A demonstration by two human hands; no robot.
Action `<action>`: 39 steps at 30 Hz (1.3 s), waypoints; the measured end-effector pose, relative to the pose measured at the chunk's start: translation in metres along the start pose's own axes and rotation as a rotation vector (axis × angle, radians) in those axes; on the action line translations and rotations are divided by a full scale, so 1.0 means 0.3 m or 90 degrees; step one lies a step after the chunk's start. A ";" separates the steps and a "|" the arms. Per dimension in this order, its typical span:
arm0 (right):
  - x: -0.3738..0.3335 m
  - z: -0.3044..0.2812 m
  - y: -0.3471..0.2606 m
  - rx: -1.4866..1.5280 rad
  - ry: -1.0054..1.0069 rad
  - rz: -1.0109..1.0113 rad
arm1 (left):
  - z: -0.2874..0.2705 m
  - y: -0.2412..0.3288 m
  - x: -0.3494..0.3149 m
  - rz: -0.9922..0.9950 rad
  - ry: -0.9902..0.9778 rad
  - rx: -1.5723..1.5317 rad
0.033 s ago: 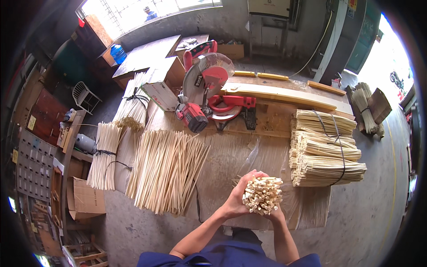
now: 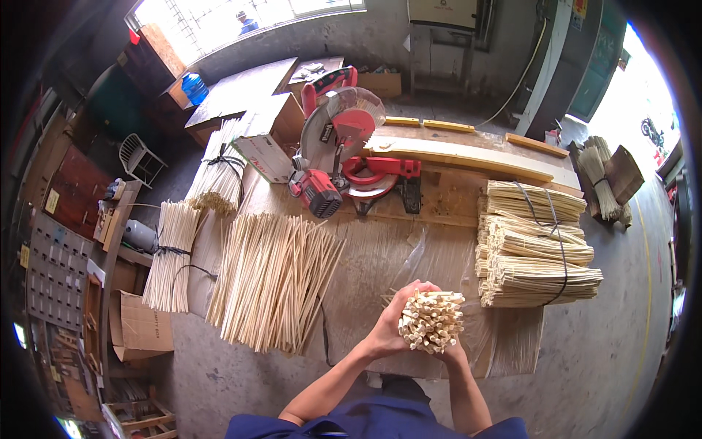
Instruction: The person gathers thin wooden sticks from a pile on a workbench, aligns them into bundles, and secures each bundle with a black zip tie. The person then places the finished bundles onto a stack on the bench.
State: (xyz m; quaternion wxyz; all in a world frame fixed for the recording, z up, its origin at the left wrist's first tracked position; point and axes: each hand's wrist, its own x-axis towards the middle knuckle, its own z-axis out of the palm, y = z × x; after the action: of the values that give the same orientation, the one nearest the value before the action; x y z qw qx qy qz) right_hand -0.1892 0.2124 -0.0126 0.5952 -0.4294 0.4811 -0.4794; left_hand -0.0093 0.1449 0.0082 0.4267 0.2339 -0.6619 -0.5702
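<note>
Both hands hold a bundle of thin pale wooden sticks (image 2: 431, 322) above the near edge of the table, its cut ends facing me. My left hand (image 2: 389, 328) wraps round the bundle's left side, with its fingers over the top. Against the lower right side is my right hand (image 2: 455, 354), closed on the bundle; its fingers are mostly hidden behind the sticks. A loose pile of the same sticks (image 2: 274, 285) lies to the left. Farther right sits a stack of sticks (image 2: 534, 245) tied with dark straps.
Behind the hands stands a red miter saw (image 2: 340, 146) with a round blade. Strapped stick bundles (image 2: 170, 256) lie at the table's left end, beside a carton (image 2: 267, 150). Long wooden boards (image 2: 468, 157) extend right of the saw. An open cardboard box (image 2: 141, 327) is on the floor.
</note>
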 end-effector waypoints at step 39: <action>0.171 0.222 0.193 -0.208 0.080 -0.146 | -0.268 0.147 0.063 0.037 0.014 0.422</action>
State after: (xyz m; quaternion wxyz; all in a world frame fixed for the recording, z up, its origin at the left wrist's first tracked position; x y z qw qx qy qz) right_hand -0.1104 0.1751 -0.0660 0.4279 -0.5414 0.5369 -0.4854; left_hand 0.0553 0.0958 0.0549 0.3507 0.3470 -0.8132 -0.3088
